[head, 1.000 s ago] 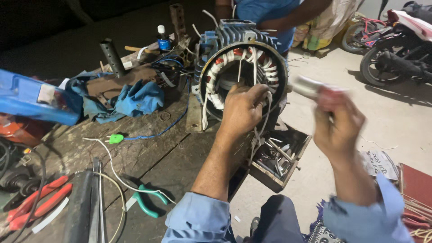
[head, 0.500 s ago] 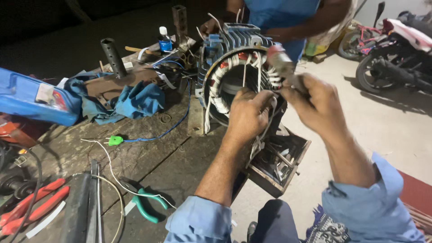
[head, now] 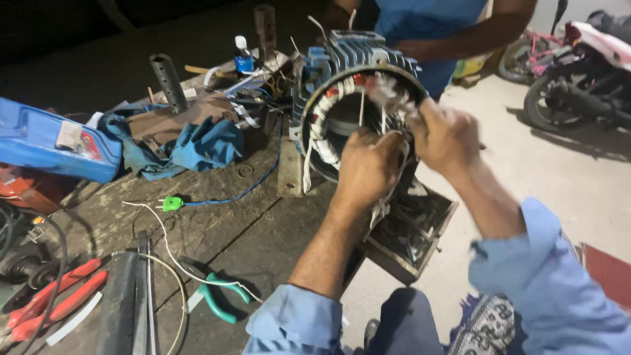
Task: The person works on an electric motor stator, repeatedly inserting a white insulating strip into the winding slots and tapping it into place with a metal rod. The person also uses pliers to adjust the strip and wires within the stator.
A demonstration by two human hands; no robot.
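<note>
A blue finned motor stator stands on its side at the bench edge, its open bore ringed by copper windings with white and red sleeves. My left hand is closed in front of the bore, gripping white sleeved leads that hang from the windings. My right hand is closed at the stator's upper right rim, pinching a small pale piece that is blurred by motion. Both forearms wear rolled blue sleeves.
Another person in a blue shirt stands behind the stator. On the wooden bench lie a blue cloth, a blue case, green-handled pliers and red-handled cutters. A wooden parts tray sits below the stator, a motorcycle at right.
My right hand came down from the raised position at the right to the stator's upper rim, still holding the pale piece. My left hand stayed at the bore.
</note>
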